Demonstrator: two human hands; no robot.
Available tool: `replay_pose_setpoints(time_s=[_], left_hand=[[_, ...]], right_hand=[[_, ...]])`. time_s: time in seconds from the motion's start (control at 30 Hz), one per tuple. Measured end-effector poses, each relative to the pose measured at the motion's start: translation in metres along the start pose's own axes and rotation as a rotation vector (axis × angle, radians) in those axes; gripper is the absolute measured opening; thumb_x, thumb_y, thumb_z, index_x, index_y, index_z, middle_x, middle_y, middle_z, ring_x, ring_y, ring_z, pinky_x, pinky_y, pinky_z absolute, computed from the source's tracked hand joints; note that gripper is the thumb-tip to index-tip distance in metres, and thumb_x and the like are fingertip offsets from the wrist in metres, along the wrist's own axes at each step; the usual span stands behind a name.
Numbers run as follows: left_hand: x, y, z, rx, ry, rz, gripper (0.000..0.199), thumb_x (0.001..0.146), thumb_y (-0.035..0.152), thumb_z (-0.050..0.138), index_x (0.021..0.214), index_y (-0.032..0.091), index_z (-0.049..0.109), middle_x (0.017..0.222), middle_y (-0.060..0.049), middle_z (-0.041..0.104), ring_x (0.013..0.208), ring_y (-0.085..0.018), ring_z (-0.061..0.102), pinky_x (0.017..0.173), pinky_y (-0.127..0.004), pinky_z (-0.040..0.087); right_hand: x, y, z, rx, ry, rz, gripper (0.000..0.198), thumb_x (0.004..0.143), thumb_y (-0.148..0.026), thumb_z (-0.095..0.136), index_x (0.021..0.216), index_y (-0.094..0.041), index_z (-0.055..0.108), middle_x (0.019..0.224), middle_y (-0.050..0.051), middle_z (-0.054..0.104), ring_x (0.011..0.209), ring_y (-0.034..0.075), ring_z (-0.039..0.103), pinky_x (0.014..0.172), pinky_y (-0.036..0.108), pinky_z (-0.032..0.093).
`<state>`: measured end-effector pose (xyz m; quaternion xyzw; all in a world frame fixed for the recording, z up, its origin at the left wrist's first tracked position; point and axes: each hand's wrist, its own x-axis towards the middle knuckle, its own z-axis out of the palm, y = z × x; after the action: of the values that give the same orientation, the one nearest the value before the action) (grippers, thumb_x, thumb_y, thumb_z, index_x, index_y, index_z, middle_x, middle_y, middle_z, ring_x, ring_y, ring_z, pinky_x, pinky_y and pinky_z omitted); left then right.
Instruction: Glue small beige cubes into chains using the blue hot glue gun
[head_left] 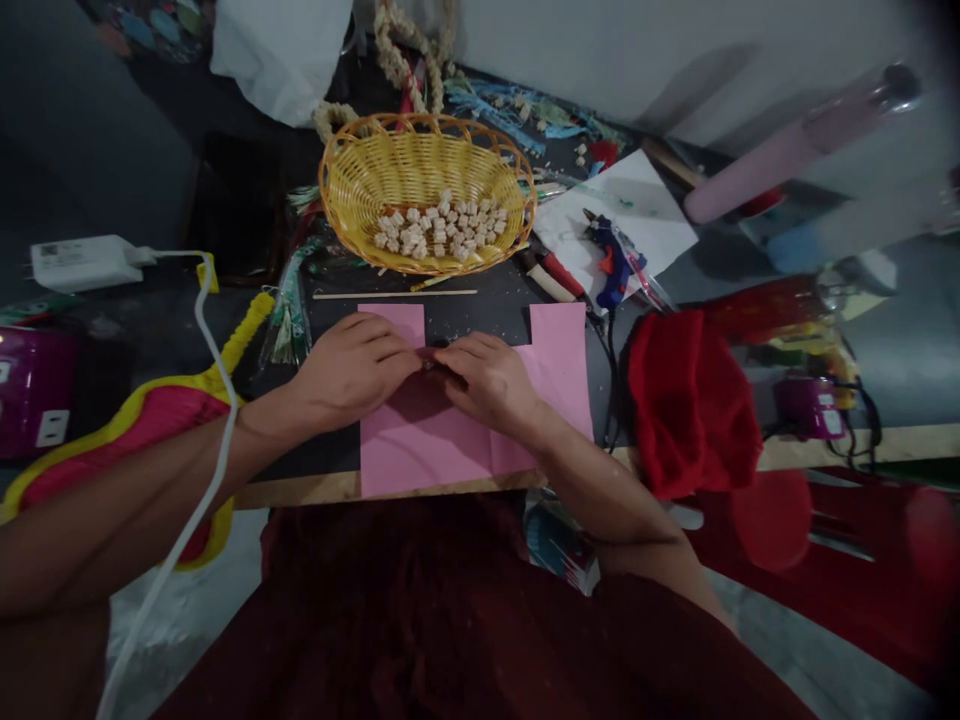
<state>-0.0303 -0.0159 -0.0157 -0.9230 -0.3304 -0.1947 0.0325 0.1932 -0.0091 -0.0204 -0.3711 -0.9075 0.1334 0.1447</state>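
1. Step in hand: fine fingertip work, judged to be folding or rolling, at the inner edge of the paper, which lies on the dark surface in front of the person, its lower left edge reaching over the wooden border.
2. Left hand: laid over the paper's left part; grip pinched, apparently on the paper's edge.
3. Right hand: facing the left, fingers curled; grip likewise pinched there. Whether a smaller piece is held as well cannot be told.
4. Next move, as judged: calls for even pressure from both grips, so that the thin edge neither creases nor tears.
5. Paper: pink, matte, flat, with a squared gap in its upper side between two upright flaps; a crease runs near its right side.
6. Basket: yellow, woven, oval, with a looped orange rim; it stands beyond the hands and holds pale, rough, blocky pieces.
7. Stick: thin, straight, pale, lying between basket and paper.
8. Glue gun: blue with orange parts, resting on a smooth white sheet.
9. Cloth: red, soft, bunched, right of the paper.
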Motion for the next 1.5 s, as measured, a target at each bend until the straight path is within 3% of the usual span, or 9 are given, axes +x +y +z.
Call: replay_pose_setpoints(time_s=[0.2,0.33,0.7,0.97,1.17,1.37,1.5], left_hand=[[0.0,0.004,0.001,-0.13,-0.054,-0.198,0.019,0.09,0.022,0.049,0.101,0.018,0.064,0.089,-0.005,0.07,0.088,-0.021,0.063,0.081,-0.035,0.047],[0.0,0.003,0.001,-0.208,-0.093,-0.239,0.025,0.086,0.021,0.05,0.108,0.019,0.062,0.093,-0.006,0.069,0.091,-0.023,0.063,0.083,-0.036,0.047],[-0.004,0.0,0.0,-0.096,-0.075,-0.055,0.027,0.096,0.023,0.044,0.105,0.023,0.069,0.097,-0.002,0.072,0.095,-0.021,0.058,0.084,-0.038,0.046],[-0.003,-0.001,-0.006,-0.071,-0.099,-0.005,0.027,0.099,0.024,0.043,0.101,0.026,0.069,0.099,0.004,0.07,0.099,-0.018,0.053,0.088,-0.037,0.042],[-0.004,-0.003,-0.002,-0.098,-0.115,-0.006,0.026,0.097,0.022,0.044,0.099,0.024,0.07,0.102,0.001,0.071,0.102,-0.019,0.054,0.089,-0.037,0.042],[-0.003,-0.005,0.005,-0.147,-0.091,-0.011,0.028,0.09,0.017,0.05,0.103,0.028,0.071,0.103,0.001,0.073,0.098,-0.021,0.058,0.087,-0.039,0.041],[-0.003,-0.005,0.006,-0.13,-0.061,-0.001,0.026,0.089,0.017,0.052,0.103,0.028,0.072,0.1,0.0,0.074,0.096,-0.02,0.059,0.084,-0.038,0.042]], right_hand=[[-0.001,0.001,0.001,-0.015,0.001,-0.018,0.03,0.084,-0.01,0.054,0.109,-0.016,0.068,0.092,0.007,0.07,0.086,0.02,0.058,0.079,0.033,0.044],[0.0,0.001,0.003,-0.019,0.001,-0.013,0.025,0.086,-0.012,0.052,0.103,-0.015,0.069,0.088,0.007,0.068,0.083,0.02,0.056,0.077,0.033,0.043],[0.0,0.001,0.005,0.022,0.048,-0.031,0.022,0.085,-0.009,0.051,0.097,-0.016,0.068,0.093,0.008,0.069,0.085,0.019,0.057,0.081,0.032,0.046],[0.001,0.001,0.005,0.02,0.039,-0.022,0.017,0.091,-0.016,0.051,0.094,-0.016,0.067,0.091,0.008,0.069,0.085,0.019,0.058,0.082,0.033,0.046],[-0.004,0.0,-0.007,0.017,0.068,-0.045,0.031,0.087,-0.016,0.057,0.118,-0.013,0.061,0.104,0.01,0.071,0.092,0.021,0.062,0.087,0.036,0.049],[-0.042,-0.003,-0.045,0.037,0.165,0.135,0.034,0.092,-0.027,0.056,0.125,-0.019,0.057,0.096,0.007,0.067,0.088,0.02,0.061,0.077,0.035,0.051],[-0.09,0.003,-0.039,-0.078,0.313,0.313,0.033,0.092,-0.024,0.053,0.123,-0.018,0.055,0.083,0.004,0.06,0.076,0.019,0.056,0.072,0.036,0.051]])
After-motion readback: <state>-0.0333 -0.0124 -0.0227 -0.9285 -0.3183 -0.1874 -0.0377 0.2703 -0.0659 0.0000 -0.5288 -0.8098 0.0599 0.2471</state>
